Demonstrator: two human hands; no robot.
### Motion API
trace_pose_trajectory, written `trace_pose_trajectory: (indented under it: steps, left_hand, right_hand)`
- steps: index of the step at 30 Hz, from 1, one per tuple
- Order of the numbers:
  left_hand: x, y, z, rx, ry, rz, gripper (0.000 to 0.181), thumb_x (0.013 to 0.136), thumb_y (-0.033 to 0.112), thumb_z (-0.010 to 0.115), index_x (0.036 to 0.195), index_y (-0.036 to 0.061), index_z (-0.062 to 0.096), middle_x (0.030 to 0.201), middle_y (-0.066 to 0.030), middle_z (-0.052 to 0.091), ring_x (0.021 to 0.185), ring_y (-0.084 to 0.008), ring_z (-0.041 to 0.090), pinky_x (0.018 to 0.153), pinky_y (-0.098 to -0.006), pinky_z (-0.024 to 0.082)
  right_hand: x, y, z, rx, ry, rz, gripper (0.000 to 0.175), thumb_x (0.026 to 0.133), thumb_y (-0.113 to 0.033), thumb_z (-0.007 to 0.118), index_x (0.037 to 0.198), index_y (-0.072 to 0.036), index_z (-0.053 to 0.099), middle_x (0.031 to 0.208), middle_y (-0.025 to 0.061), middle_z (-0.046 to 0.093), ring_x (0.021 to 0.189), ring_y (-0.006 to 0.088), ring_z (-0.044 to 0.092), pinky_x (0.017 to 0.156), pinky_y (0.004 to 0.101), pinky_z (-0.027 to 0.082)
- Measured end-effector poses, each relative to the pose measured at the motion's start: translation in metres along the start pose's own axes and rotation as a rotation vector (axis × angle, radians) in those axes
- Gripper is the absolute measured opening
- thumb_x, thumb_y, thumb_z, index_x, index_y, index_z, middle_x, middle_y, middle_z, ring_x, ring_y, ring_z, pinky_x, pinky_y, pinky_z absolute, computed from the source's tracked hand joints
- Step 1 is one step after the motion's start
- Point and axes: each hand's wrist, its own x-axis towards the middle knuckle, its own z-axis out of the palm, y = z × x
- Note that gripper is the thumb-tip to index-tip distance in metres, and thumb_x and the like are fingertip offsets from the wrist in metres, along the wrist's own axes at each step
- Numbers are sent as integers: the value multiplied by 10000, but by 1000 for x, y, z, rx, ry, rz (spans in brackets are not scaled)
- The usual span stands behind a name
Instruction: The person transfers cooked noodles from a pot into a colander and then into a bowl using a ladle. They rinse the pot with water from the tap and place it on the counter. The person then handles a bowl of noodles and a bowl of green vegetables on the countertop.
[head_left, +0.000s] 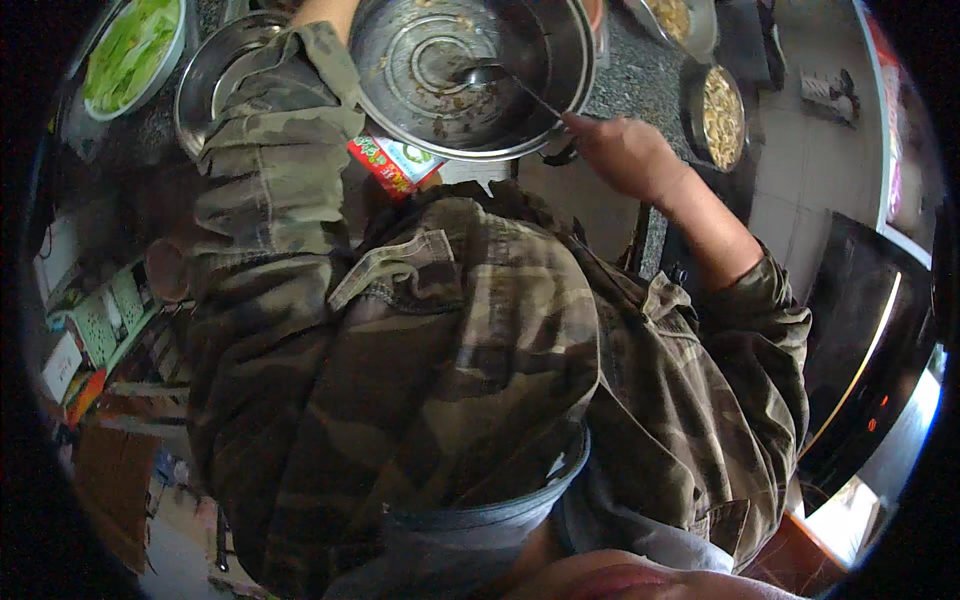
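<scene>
In my right hand is the thin handle of a metal spoon, held over the near right rim of a wide stainless-steel pot. The spoon's bowl is inside the pot, near the ringed bottom, where brown bits and residue cling. Beyond the top edge of the picture, my left hand is out of view; only its wrist and rolled camouflage sleeve show, left of the pot. Below the pot's near rim is a red and white printed packet, partly covered by the pot.
A metal basin stands left of the pot, partly behind my sleeve. Farther left is a bowl of green leaves. On the right, a bowl of pale sliced food stands near the edge of the speckled countertop, with another food-filled bowl beyond.
</scene>
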Motion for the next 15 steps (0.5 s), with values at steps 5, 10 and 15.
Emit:
trace_pose_trajectory:
  steps: [5, 10, 15]
  left_hand:
    - [0, -4, 4, 4, 35, 39, 269, 879, 254, 526, 946, 18, 639, 955, -209, 641, 912, -379, 596, 798, -433, 474]
    - [3, -8, 6, 12, 49, 54, 266, 866, 258, 535, 940, 25, 641, 949, -213, 640, 910, -386, 594, 798, -442, 474]
    - [2, -8, 10, 49, 62, 36, 280, 866, 261, 532, 955, 19, 643, 961, -217, 641, 911, -383, 598, 800, -447, 473]
  right_hand:
    - [14, -13, -2, 23, -177, 186, 373, 888, -161, 440, 1254, -116, 495, 798, 150, 668, 708, 300, 672, 577, 430, 537]
    - [39, -8, -6, 28, -112, 223, 378, 897, -160, 442, 1271, -106, 450, 825, 163, 669, 747, 338, 670, 609, 453, 539]
    - [25, -7, -11, -75, -367, 184, 390, 898, -158, 437, 1285, -103, 441, 809, 167, 668, 738, 328, 674, 599, 446, 538]
